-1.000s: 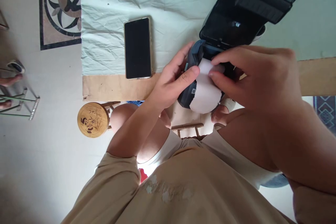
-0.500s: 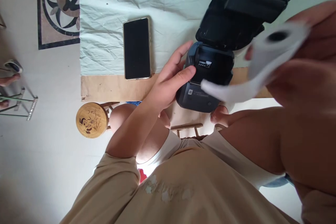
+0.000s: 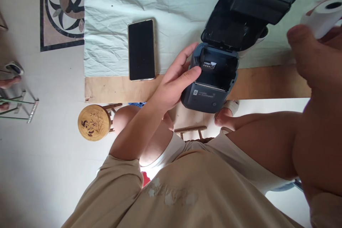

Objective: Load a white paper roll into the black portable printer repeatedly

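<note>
The left hand (image 3: 173, 87) rests its spread fingers on the side of the small printer (image 3: 213, 82), apparently steadying it at the bench's (image 3: 267, 82) near edge (lid flung open, bay empty). The right hand (image 3: 310, 53) pinches a white paper roll (image 3: 324, 14), raised clear at the right. A phone (image 3: 141, 50) lies on the wrinkled pale cloth (image 3: 112, 17); a small stool (image 3: 94, 122) stands on the floor.

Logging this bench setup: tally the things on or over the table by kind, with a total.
Printers: 1, the dark printer with its lid open, the left hand resting on its side.
Paper rolls: 1, the white paper roll in the right hand.
Phones: 1, the phone, screen dark, on the pale cloth.
Total: 3
</note>
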The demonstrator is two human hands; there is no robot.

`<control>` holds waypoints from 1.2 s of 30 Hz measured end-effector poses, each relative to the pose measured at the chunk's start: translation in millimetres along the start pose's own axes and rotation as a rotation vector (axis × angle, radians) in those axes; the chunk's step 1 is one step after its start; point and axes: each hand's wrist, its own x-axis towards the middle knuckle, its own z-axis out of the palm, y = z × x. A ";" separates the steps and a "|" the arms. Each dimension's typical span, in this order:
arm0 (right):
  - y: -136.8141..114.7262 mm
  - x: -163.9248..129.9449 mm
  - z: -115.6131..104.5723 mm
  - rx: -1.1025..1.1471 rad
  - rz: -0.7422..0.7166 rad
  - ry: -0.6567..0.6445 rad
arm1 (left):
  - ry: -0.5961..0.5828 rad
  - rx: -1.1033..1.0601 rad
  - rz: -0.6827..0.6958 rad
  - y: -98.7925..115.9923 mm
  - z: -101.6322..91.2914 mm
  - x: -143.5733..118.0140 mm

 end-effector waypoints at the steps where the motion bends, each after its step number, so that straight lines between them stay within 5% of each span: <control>1: 2.8 2.1 -1.0 -0.024 -0.007 -0.009 | 0.000 -0.003 0.004 -0.3 -0.2 0.3; 10: -3.0 10.2 -1.9 -0.256 0.109 -0.035 | 0.002 0.037 0.013 -1.1 -0.5 1.0; 15: -12.4 -5.1 3.9 -0.133 -0.346 0.228 | 0.017 0.047 -0.012 1.6 0.9 -0.5; 19: -28.6 -15.1 25.6 -0.081 -0.550 0.047 | 0.019 0.041 0.016 3.0 3.2 -0.1; 23: -36.1 -8.6 45.6 -0.162 -0.458 -0.059 | 0.025 0.067 0.041 4.4 5.9 -0.2; 27: -38.2 -5.7 44.8 -0.171 -0.397 -0.035 | 0.028 0.063 0.024 4.8 6.9 -1.0; 30: -39.9 -8.3 39.4 0.131 -0.346 -0.037 | 0.057 0.060 0.011 3.6 6.7 -1.3; 33: -40.5 -7.0 39.7 0.585 -0.074 -0.117 | 0.097 0.069 -0.001 2.0 5.9 -1.3; 36: -41.7 -3.8 41.8 0.813 0.120 -0.210 | 0.084 0.054 -0.009 0.8 4.8 -1.5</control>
